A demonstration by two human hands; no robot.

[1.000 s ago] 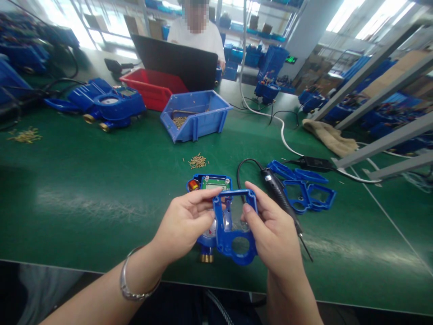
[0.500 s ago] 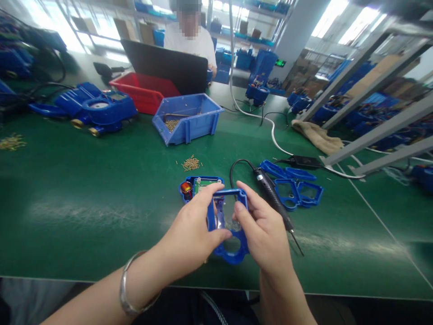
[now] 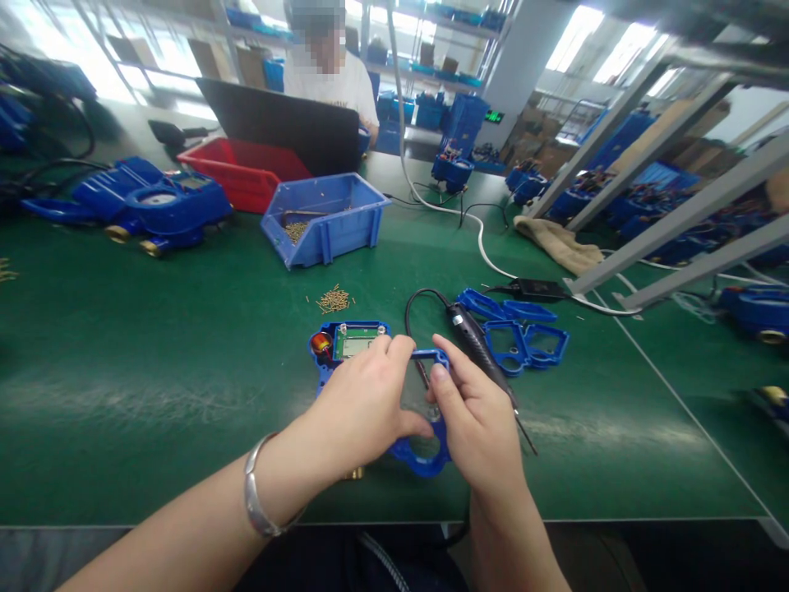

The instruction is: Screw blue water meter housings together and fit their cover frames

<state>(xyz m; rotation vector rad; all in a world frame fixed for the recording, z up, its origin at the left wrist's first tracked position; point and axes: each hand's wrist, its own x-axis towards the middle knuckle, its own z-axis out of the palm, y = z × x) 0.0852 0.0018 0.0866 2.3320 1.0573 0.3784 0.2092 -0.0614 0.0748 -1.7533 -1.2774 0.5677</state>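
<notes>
Gripping a blue cover (image 3: 425, 456) from both sides — left hand (image 3: 363, 407) curled over its left edge, right hand (image 3: 477, 423) pinching the right edge with the thumb on top. Held flat and low, just above the open meter body (image 3: 348, 341) on the green table (image 3: 154, 370), seemingly to line the window up with the circuit board beneath. Kept close by: a black electric screwdriver (image 3: 481, 349), lying just beside the right hand with its tip toward the table edge, a stack of spare covers (image 3: 523, 333) behind it, and loose screws (image 3: 333, 300) near a blue bin (image 3: 324, 218) — all within easy reach. Sat opposite, behind a laptop (image 3: 283, 131), another person.
</notes>
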